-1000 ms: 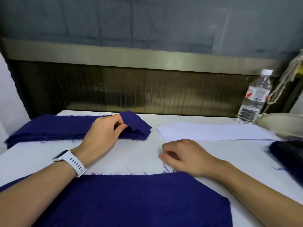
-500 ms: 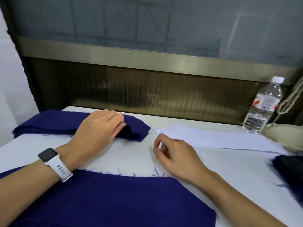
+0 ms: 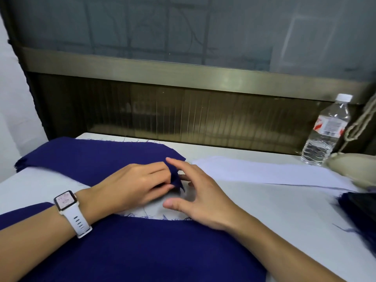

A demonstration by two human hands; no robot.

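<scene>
On the white tabletop point(image 3: 264, 200) a stack of navy fabric pieces point(image 3: 91, 155) is laid lengthwise left to right. Its raised right corner point(image 3: 176, 180) is pinched by the left hand point(image 3: 138, 184), while the right hand point(image 3: 203, 200), spread and empty, is held just beside it.

A plastic water bottle point(image 3: 325, 133) with a white cap stands upright at the far right of the white table point(image 3: 274, 210), before a ribbed dark panel point(image 3: 183, 117) topped by a brass-coloured rail point(image 3: 183, 72). Just beside it lies a beige rounded object point(image 3: 354, 165), possibly an iron, with a twisted pale cord point(image 3: 364, 117) hanging above. A long white strip point(image 3: 264, 171) lies flat on the table's far side, and a dark navy pile point(image 3: 360, 212) sits at the right edge.
</scene>
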